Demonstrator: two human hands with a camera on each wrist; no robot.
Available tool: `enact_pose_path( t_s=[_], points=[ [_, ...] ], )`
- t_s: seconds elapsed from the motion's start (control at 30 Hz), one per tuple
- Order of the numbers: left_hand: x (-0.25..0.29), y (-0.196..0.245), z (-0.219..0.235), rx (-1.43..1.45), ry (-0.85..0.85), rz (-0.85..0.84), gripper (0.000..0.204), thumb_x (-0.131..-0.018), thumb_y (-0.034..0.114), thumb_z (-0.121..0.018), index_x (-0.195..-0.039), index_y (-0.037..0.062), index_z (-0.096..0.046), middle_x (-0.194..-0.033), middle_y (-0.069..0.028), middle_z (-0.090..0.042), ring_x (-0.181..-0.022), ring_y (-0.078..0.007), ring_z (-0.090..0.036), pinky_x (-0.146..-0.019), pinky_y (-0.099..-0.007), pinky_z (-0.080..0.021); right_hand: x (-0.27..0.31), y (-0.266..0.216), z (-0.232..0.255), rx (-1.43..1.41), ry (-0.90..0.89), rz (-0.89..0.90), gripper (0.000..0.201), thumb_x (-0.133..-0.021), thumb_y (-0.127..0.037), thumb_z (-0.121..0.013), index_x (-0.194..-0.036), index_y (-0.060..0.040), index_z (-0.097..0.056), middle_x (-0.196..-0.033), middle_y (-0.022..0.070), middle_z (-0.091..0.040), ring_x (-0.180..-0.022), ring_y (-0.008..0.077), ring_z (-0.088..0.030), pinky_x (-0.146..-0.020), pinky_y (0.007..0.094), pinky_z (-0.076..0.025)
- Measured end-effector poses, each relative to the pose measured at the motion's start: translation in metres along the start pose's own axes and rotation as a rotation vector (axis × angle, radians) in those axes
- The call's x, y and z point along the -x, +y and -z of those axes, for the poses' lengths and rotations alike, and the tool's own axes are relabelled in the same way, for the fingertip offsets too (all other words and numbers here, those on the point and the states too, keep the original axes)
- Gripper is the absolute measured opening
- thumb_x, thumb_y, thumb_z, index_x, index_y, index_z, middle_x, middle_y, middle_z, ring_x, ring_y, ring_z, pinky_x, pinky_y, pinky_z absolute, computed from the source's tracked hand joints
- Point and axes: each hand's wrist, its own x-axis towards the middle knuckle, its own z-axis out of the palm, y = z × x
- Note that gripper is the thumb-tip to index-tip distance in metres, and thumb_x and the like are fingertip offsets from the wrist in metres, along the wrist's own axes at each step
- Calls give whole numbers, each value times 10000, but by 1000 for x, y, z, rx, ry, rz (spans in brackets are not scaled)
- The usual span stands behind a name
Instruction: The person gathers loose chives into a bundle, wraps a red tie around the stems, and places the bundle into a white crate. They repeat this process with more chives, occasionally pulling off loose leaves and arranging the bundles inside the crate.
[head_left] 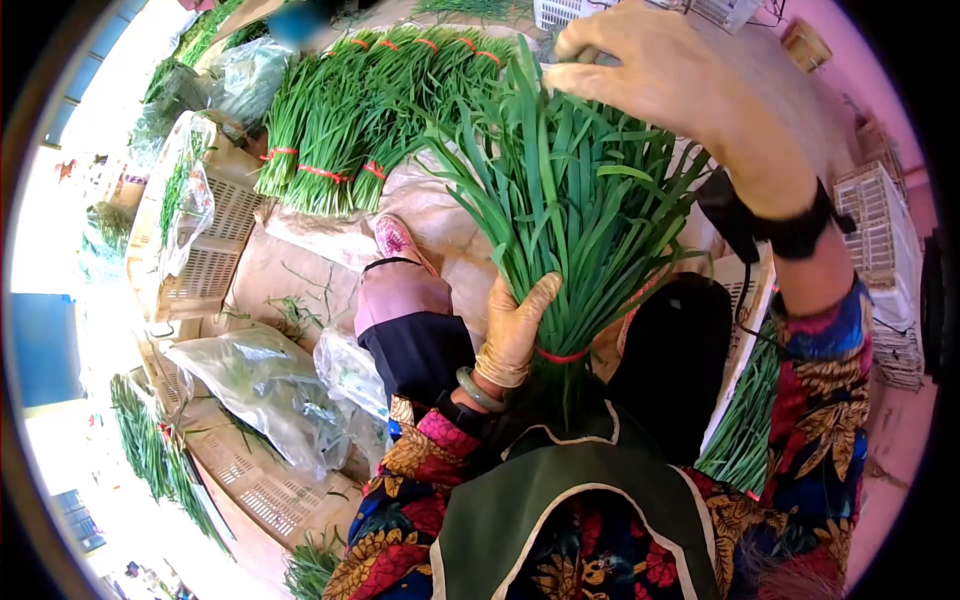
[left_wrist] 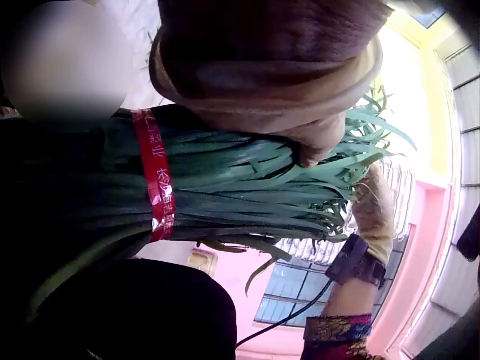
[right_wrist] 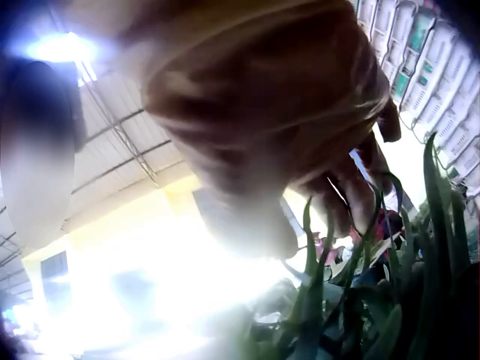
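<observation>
- Left hand [head_left: 515, 335]: gloved grip wrapped round the chive bunch [head_left: 560, 200], just above its red band [head_left: 560, 355]; bunch upright before the person's chest.
- Right hand [head_left: 665, 85]: gloved, fingers loosely bent over the bunch's leaf tips, pinching nothing visible.
- Tied bunches [head_left: 340, 130]: beyond the held bunch, on brown paper [head_left: 440, 215].
- White crates [head_left: 225, 240]: left of it.

gloves: tan latex | sleeves: red-gold-blue floral | apron: dark green, white piping | wrist: jade bangle

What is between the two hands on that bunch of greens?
In the head view, only the bunch's own fanned green leaves lie between the left hand, gripping just above the red band, and the right hand at the leaf tips.
</observation>
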Motion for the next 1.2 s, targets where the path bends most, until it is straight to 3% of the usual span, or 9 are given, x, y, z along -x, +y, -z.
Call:
enact_pose_path(
  t_s=[0.1, 0.47, 0.53, 0.57, 0.7, 0.8, 0.93, 0.97, 1.2],
  points=[
    [1, -2, 1, -14, -22, 26, 389, -914, 53, -640, -1282, 53, -516, -1158, -22, -617, -1020, -128, -578, -907, -301, -477, -14, -6, 5, -213, -287, -167, 181, -818, -207, -659, -855, -33, -691, -803, 170, -654, -751, 274, -617, -696, 351, -488],
    [13, 29, -32, -314, -202, -92, 679, -803, 108, -777, -1381, 54, -424, -1215, -81, -588, -1094, -190, -563, -949, -328, -459, 24, 6, 56, -86, -15, 278, 155, -873, -192, -661, -922, -47, -635, -913, 80, -623, -835, 209, -575, -743, 349, -485],
    [14, 30, -42, -554, -278, -266, 826, -756, 144, -820, -1437, 62, -360, -1268, -123, -556, -1142, -233, -548, -976, -353, -447, 45, 6, 76, -391, -137, 0, 113, -874, -164, -665, -896, -57, -637, -895, 51, -619, -805, 176, -562, -728, 321, -480],
    [13, 27, -44, -655, -312, -210, 1063, -660, 216, -889, -1486, 44, -243, -1341, -189, -481, -1242, -306, -469, -1032, -393, -399, 47, 21, 78, -411, -168, 120, 111, -885, -165, -655, -840, -67, -628, -826, 21, -602, -740, 137, -538, -699, 272, -466],
    [20, 35, -54, -1003, -400, -433, 1273, -557, 300, -941, -1488, -36, -141, -1396, -243, -393, -1318, -380, -358, -1108, -419, -301, 88, 16, 93, -104, -249, -184, 198, -875, -229, -669, -775, -68, -611, -709, 24, -574, -691, 110, -542, -681, 252, -466],
    [25, 45, -44, -990, -479, -413, 1284, -563, 295, -940, -1496, -38, -123, -1423, -245, -361, -1313, -368, -366, -1122, -414, -278, 136, 44, 93, -312, -132, -3, 199, -876, -223, -651, -779, -55, -605, -715, 39, -577, -720, 123, -555, -666, 268, -474],
    [38, 64, -46, -455, -556, -121, 931, -807, -25, -687, -1522, 6, -91, -1483, -229, -308, -1390, -316, -314, -1154, -381, -225, 184, 26, 101, -258, -42, 74, 194, -884, -215, -629, -805, -40, -604, -764, 70, -592, -759, 165, -577, -698, 302, -481],
    [45, 72, -53, -432, -581, -125, 835, -812, -141, -554, -1520, 25, -144, -1495, -193, -320, -1409, -291, -303, -1159, -360, -218, 193, 20, 102, -244, -29, 101, 194, -886, -213, -624, -811, -36, -603, -776, 78, -596, -769, 175, -583, -706, 311, -483],
    [53, 54, -61, -858, -588, -470, 813, -730, -141, -664, -1454, 34, -337, -1436, -145, -422, -1357, -306, -382, -1121, -342, -294, 239, -21, 106, -106, -20, 304, 196, -901, -198, -585, -857, -8, -601, -861, 133, -622, -838, 249, -623, -764, 372, -494]
  ],
)
